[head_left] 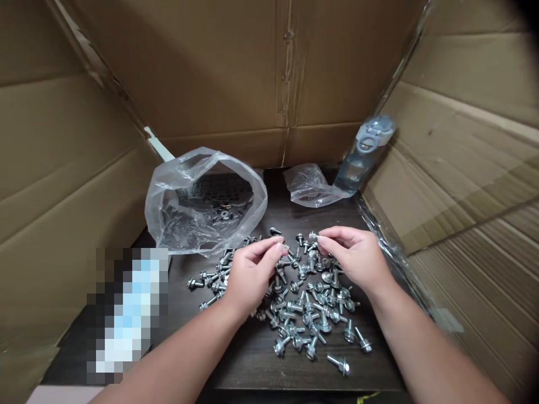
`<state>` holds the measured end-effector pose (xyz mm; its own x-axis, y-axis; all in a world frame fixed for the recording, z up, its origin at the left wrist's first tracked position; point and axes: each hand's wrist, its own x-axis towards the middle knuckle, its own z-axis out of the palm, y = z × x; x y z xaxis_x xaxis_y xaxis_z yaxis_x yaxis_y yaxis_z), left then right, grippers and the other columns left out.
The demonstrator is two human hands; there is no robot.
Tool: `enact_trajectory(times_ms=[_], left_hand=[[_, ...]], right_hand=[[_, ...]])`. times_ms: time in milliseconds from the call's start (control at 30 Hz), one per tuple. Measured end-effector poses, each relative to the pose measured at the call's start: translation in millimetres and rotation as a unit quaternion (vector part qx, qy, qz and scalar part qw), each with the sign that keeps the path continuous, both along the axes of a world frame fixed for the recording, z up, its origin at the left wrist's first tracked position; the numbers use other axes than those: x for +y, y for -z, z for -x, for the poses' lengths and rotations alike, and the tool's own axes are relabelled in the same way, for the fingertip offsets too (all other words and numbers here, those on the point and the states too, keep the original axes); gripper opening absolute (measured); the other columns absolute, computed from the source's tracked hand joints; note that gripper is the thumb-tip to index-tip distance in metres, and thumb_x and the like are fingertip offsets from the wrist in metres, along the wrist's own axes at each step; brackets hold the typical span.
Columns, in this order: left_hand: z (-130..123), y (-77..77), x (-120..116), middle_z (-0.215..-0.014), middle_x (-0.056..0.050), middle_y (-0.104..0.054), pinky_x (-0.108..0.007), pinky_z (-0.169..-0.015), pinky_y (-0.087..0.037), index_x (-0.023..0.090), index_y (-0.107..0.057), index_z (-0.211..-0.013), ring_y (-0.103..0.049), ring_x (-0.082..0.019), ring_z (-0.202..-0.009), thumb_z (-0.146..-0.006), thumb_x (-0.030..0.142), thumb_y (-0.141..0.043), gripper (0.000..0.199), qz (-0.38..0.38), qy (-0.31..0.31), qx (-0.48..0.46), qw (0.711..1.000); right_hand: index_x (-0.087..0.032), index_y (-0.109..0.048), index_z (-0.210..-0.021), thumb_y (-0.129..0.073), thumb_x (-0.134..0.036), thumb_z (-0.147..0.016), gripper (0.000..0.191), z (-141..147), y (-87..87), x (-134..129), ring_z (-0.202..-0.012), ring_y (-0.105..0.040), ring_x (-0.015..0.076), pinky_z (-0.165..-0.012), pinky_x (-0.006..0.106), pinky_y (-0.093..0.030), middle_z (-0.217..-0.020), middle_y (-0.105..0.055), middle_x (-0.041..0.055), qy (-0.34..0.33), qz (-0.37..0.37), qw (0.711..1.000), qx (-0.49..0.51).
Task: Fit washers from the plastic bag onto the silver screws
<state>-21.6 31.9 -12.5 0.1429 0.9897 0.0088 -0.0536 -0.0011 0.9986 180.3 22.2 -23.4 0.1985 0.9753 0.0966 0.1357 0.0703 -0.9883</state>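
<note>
Many silver hex bolts with washers (309, 306) lie in a loose pile on the dark wooden table (252, 367). Above the pile's far right part, my right hand (356, 255) pinches one bolt (313, 235) between thumb and fingertips. My left hand (255, 272) hovers over the pile's left side with thumb and forefinger brought together. Whatever is between those fingertips is too small or hidden to make out. Bolts under my left hand are partly covered. One bolt (340, 365) lies apart near the table's front edge.
An open clear plastic bag (168, 224) holding small dark parts stands at back left. A smaller clear bag (309, 185) lies beside a blue water bottle (362, 157) at back right. Cardboard walls (219, 67) enclose the table. A pixelated patch (130, 314) covers something at left.
</note>
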Motion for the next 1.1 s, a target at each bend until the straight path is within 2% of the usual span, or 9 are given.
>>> enact_trajectory(times_ms=[100,300,400,567,767,867,967,1033,1100], left_hand=[[2,-4.3,7,-0.08,-0.006,-0.066,-0.013,-0.043,-0.034,0.011,-0.071,-0.094,-0.046,-0.004,-0.052,-0.077,0.025,-0.069,0.022,0.159,0.008,-0.181,0.97],[2,-12.8,13,-0.09,-0.017,-0.067,-0.021,-0.064,-0.054,0.001,-0.067,-0.092,-0.064,-0.014,-0.071,-0.079,0.011,-0.056,0.02,0.282,-0.003,-0.328,0.901],[1,-14.1,13,-0.099,-0.022,-0.067,-0.023,-0.074,-0.056,-0.002,-0.064,-0.097,-0.068,-0.019,-0.083,-0.073,0.002,-0.052,0.027,0.288,-0.019,-0.355,0.889],[1,-14.9,10,-0.106,-0.026,-0.065,-0.023,-0.082,-0.056,-0.003,-0.059,-0.104,-0.069,-0.022,-0.093,-0.054,-0.015,-0.041,0.054,0.292,-0.032,-0.339,0.894],[2,-13.8,9,-0.114,-0.026,-0.063,-0.028,-0.091,-0.053,-0.001,-0.057,-0.109,-0.064,-0.027,-0.108,-0.055,-0.015,-0.042,0.057,0.271,-0.005,-0.375,0.887],[3,-12.1,9,-0.116,-0.025,-0.063,-0.031,-0.097,-0.051,0.001,-0.058,-0.108,-0.062,-0.027,-0.112,-0.057,-0.014,-0.044,0.055,0.259,0.021,-0.387,0.885],[3,-10.7,9,-0.118,-0.022,-0.063,-0.035,-0.103,-0.046,0.004,-0.061,-0.107,-0.058,-0.026,-0.118,-0.061,-0.011,-0.047,0.05,0.242,0.034,-0.393,0.886],[1,-9.9,8,-0.12,-0.018,-0.062,-0.036,-0.107,-0.042,0.006,-0.064,-0.106,-0.056,-0.025,-0.121,-0.064,-0.007,-0.049,0.046,0.231,0.041,-0.399,0.886],[-1,-8.9,5,-0.121,-0.015,-0.063,-0.036,-0.109,-0.039,0.009,-0.066,-0.106,-0.053,-0.023,-0.124,-0.068,-0.002,-0.051,0.042,0.219,0.052,-0.403,0.887]], right_hand=[[-0.013,-0.073,-0.082,-0.071,-0.032,-0.072,0.021,-8,10.4,12,-0.071,-0.065,0.018,-0.068,0.031,-0.052,-0.079,-0.071,0.0078,0.024,-0.026,0.993,-0.11],[-0.014,-0.074,-0.083,-0.066,-0.029,-0.077,0.018,-5,23.1,24,-0.076,-0.067,0.0195,-0.073,0.032,-0.052,-0.084,-0.073,0.0075,0.007,-0.038,0.975,-0.221],[-0.014,-0.075,-0.084,-0.066,-0.026,-0.078,0.016,1,21.1,31,-0.078,-0.067,0.0196,-0.074,0.032,-0.051,-0.084,-0.073,0.0071,-0.003,-0.044,0.969,-0.243],[-0.017,-0.075,-0.083,-0.064,-0.016,-0.08,0.011,20,16.0,39,-0.081,-0.066,0.0161,-0.079,0.028,-0.05,-0.087,-0.073,0.0039,-0.082,-0.083,0.947,-0.3],[-0.018,-0.074,-0.078,-0.063,-0.009,-0.08,0.015,27,21.2,40,-0.081,-0.058,0.0193,-0.078,0.033,-0.046,-0.084,-0.072,0.0044,-0.133,-0.11,0.907,-0.385],[-0.017,-0.073,-0.078,-0.063,-0.009,-0.079,0.013,24,16.9,36,-0.084,-0.056,0.0205,-0.079,0.034,-0.045,-0.087,-0.07,0.0061,-0.138,-0.12,0.895,-0.406],[-0.016,-0.071,-0.081,-0.059,-0.013,-0.084,0.013,23,2.0,23,-0.084,-0.056,0.0194,-0.081,0.034,-0.045,-0.087,-0.069,0.0069,-0.1,-0.162,0.903,-0.386],[-0.016,-0.069,-0.081,-0.057,-0.017,-0.087,0.013,27,-10.2,11,-0.083,-0.058,0.0173,-0.081,0.032,-0.046,-0.086,-0.068,0.0058,-0.079,-0.182,0.926,-0.32],[-0.016,-0.068,-0.083,-0.057,-0.023,-0.088,0.014,34,-18.9,-1,-0.082,-0.06,0.0155,-0.078,0.029,-0.048,-0.088,-0.067,0.0051,-0.122,-0.147,0.952,-0.238]])
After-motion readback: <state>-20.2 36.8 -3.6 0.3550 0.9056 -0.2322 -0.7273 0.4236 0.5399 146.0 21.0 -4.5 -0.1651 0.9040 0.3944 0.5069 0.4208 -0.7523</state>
